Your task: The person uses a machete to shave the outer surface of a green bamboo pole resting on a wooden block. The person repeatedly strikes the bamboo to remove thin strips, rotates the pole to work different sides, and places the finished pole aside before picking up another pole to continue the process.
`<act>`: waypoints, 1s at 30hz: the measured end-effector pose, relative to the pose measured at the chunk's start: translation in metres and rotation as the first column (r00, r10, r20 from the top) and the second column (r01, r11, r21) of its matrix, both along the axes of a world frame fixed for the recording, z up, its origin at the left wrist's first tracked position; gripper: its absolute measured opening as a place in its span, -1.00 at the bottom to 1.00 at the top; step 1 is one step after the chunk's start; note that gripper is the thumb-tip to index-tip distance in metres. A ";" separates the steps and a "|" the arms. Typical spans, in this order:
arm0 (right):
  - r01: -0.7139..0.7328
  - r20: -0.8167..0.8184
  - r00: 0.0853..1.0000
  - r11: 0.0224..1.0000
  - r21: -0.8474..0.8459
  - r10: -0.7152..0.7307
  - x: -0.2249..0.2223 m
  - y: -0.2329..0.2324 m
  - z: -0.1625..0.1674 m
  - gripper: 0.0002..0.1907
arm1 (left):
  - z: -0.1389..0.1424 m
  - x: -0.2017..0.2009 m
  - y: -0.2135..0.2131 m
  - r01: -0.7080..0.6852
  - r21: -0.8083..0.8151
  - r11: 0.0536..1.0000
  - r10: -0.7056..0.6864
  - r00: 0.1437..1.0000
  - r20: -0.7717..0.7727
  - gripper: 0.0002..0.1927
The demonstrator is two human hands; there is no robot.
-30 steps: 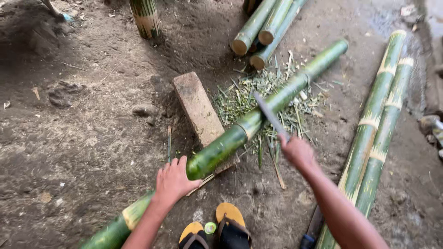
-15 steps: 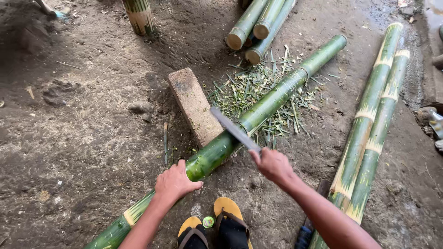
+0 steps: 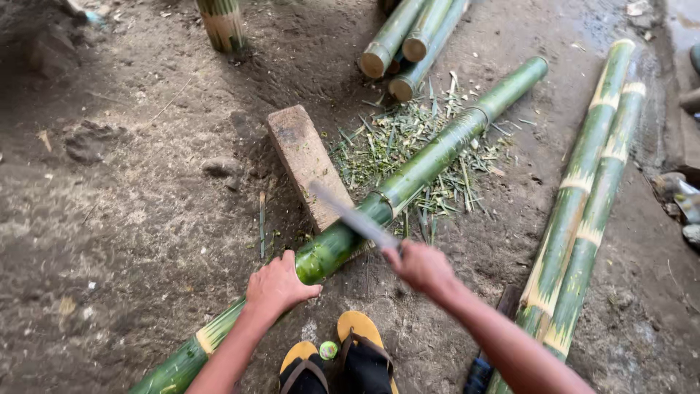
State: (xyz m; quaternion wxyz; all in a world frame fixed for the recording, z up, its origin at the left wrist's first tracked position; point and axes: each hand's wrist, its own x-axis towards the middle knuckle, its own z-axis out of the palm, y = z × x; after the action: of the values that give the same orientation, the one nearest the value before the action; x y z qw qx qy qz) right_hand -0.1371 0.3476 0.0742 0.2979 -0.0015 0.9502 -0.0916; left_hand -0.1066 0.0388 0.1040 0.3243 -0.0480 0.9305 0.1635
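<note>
Over the wood block's (image 3: 304, 164) edge, left hand (image 3: 278, 286) flat on bamboo pole (image 3: 426, 162), right hand (image 3: 421, 268) fisted around blade (image 3: 353, 217).

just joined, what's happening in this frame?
A person is working a long green bamboo pole that rests across a wooden block on the dirt floor. The left hand presses on the pole near its lower end; the right hand grips a blurred long-bladed knife, its blade over the pole beside the block. Green shavings lie around the pole's middle. More bamboo poles lie to the right.
</note>
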 end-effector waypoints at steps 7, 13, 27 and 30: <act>0.230 0.043 0.971 0.970 0.085 -0.234 -0.044 0.046 0.004 -0.23 | 0.002 0.005 -0.001 -0.007 -0.008 1.000 0.007 1.000 0.016 -0.11; 0.286 0.035 0.957 0.957 0.048 -0.287 -0.043 0.051 0.014 -0.32 | 0.004 -0.001 -0.002 0.016 0.000 1.000 -0.016 0.999 0.039 -0.10; 0.351 0.064 0.932 0.933 0.078 -0.356 -0.041 0.060 0.007 -0.24 | -0.014 -0.017 -0.020 -0.057 0.076 0.995 0.049 0.993 0.105 -0.04; -0.002 0.018 1.000 0.999 -0.051 0.003 0.015 0.014 -0.008 -0.36 | -0.031 -0.022 -0.026 -0.067 0.123 0.990 0.054 0.993 0.107 0.01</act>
State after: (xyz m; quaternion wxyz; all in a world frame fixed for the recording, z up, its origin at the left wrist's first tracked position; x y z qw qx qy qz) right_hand -0.1224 0.3616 0.0660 0.3064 -0.0097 0.9448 -0.1155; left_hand -0.1288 0.0127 0.0735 0.3693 -0.0642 0.8983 0.2292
